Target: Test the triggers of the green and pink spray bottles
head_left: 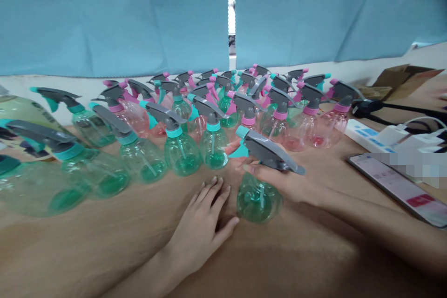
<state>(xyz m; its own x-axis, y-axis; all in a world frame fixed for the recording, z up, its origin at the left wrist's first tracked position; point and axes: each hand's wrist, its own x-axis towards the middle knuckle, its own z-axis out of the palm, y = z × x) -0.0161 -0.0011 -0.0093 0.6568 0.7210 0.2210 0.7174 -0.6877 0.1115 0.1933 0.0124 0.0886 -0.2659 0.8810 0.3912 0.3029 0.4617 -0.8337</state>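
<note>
My right hand (272, 174) is wrapped round the neck of a green spray bottle (259, 200) with a grey and teal trigger head, its nozzle facing left. The bottle is upright at the front of the rows. Just left of it, my left hand (206, 212) lies flat on the wooden table (139, 247), fingers stretched out, holding nothing. Nearest beyond the left fingertips stand a green spray bottle with a teal collar (214, 149) and another green spray bottle (182, 153).
Several more green and pink spray bottles (247, 111) crowd the back. On the right lie a phone (394, 186), a white power strip (365, 135) with plugged chargers, black cables and a brown cardboard piece (401, 81). A blue curtain (122, 18) hangs behind.
</note>
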